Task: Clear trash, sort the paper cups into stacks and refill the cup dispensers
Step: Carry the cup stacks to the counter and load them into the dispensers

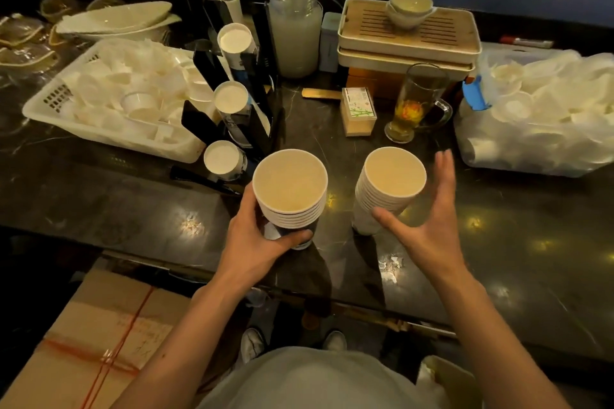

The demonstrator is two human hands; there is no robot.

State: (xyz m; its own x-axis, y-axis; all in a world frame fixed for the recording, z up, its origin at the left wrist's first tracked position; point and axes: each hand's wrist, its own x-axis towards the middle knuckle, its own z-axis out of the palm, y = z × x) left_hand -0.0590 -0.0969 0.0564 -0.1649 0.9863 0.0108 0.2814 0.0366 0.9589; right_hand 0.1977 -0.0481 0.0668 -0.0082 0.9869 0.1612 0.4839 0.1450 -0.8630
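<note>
My left hand [255,242] grips a stack of nested paper cups [289,188] with a dark printed side, held low over the dark counter [133,202]. A second, taller stack of white paper cups [388,186] stands on the counter to the right. My right hand [428,229] is spread beside that stack, thumb near its lower part and fingers straight, slightly blurred and holding nothing. Behind the left stack stands a black cup dispenser [246,103] with three slanted tubes, each showing a cup bottom.
A white basket [43,106] of small white cups sits far left. A clear bag [538,116] of small white cups lies far right. A glass mug of tea [417,103], a small box [358,111], stacked tea trays [408,33] and a jar [295,26] stand behind. A cardboard box [93,342] is on the floor.
</note>
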